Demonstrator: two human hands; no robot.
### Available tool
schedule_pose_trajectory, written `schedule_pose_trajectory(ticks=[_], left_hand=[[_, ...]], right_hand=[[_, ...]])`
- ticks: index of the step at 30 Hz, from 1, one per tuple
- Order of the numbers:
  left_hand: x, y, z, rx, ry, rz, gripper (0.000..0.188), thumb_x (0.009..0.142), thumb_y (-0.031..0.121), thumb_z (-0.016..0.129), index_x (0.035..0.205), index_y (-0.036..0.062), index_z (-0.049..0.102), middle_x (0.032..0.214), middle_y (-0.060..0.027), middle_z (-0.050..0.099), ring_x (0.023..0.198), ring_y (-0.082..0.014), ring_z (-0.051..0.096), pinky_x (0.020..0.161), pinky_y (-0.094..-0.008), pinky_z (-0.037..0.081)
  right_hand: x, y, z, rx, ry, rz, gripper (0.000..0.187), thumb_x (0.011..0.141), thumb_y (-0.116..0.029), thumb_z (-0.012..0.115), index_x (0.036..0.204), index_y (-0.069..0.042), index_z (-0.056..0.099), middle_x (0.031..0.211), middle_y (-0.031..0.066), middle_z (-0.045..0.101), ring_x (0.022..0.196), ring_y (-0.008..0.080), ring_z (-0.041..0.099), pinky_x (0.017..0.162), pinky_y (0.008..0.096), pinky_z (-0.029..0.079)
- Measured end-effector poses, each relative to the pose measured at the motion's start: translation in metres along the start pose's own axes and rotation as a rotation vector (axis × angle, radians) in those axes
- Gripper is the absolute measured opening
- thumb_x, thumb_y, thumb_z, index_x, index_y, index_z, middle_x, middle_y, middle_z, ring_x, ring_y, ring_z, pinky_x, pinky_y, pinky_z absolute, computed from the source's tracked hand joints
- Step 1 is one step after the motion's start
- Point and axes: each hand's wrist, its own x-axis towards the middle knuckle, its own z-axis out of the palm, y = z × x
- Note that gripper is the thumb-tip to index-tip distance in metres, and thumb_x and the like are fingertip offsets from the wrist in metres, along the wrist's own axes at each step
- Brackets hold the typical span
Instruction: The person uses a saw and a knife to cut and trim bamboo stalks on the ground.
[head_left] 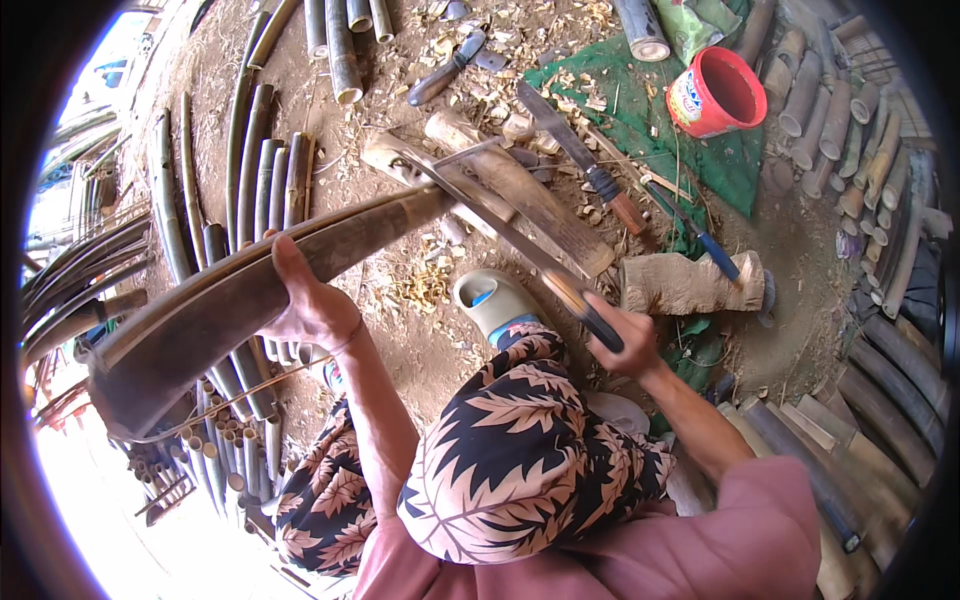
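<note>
A thick, dark length of bamboo (200,320) slants from the lower left up to the middle. My left hand (308,305) is closed around its underside, thumb against its near side. In my right hand (628,342) is the dark handle of a long, narrow-bladed knife (510,235). Its blade runs up and left, crossing close by the bamboo's far end; I cannot tell whether they touch. Beneath that end lie a pale wooden piece (395,160) and a grooved wooden block (535,200). A shoe (498,302) is planted on the dirt between my hands.
Beyond the block lie a machete (560,128) and a dark-handled knife (448,70) among wood chips. A blue-handled tool (715,252) rests against a short log (690,285). A red bucket (718,92) stands by a green tarp (640,85). Bamboo lengths (258,170) lie left and right.
</note>
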Motion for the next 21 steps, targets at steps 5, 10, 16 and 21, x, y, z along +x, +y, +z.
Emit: schedule_pose_trajectory(ticks=[5, 10, 16, 21], left_hand=[[0.014, -0.019, -0.016, -0.020, 0.036, -0.019, 0.066, 0.077, 0.023, 0.085, 0.127, -0.0059, 0.054, 0.119, -0.0187, 0.065, 0.106, -0.0270, 0.063, 0.097, -0.0441, 0.052], [0.072, -0.047, -0.087, -0.414, 0.156, -0.407, 0.069, 0.072, 0.038, 0.081, 0.126, 0.0035, 0.055, 0.114, -0.0144, 0.061, 0.104, -0.0304, 0.061, 0.099, -0.0481, 0.048], [0.096, -0.033, -0.133, -0.530, 0.124, -0.470, 0.080, 0.081, 0.070, 0.059, 0.130, 0.0072, 0.048, 0.109, -0.0196, 0.061, 0.102, -0.0342, 0.063, 0.095, -0.0565, 0.052], [0.056, -0.076, -0.158, -0.440, -0.018, -0.596, 0.077, 0.091, 0.070, 0.049, 0.132, 0.0058, 0.042, 0.105, -0.0169, 0.060, 0.096, -0.0313, 0.064, 0.082, -0.0504, 0.056]], right_hand=[[0.009, -0.016, -0.007, 0.142, 0.199, -0.058, 0.048, 0.075, 0.004, 0.059, 0.122, 0.009, 0.061, 0.079, 0.0202, 0.069, 0.062, 0.0283, 0.069, 0.058, 0.0355, 0.055], [0.030, -0.005, -0.047, -0.315, 0.244, -0.218, 0.052, 0.080, -0.005, 0.062, 0.129, 0.009, 0.057, 0.066, 0.0126, 0.055, 0.050, 0.0267, 0.054, 0.048, 0.0430, 0.046], [0.039, 0.056, -0.039, -0.657, -0.059, 0.068, 0.081, 0.076, -0.033, 0.078, 0.143, 0.000, 0.046, 0.112, 0.0188, 0.055, 0.104, 0.0373, 0.055, 0.088, 0.0456, 0.046], [0.077, -0.080, -0.012, -0.454, -0.263, -0.135, 0.111, 0.070, -0.066, 0.074, 0.150, -0.001, 0.034, 0.141, 0.0202, 0.040, 0.128, 0.0414, 0.040, 0.109, 0.0526, 0.032]])
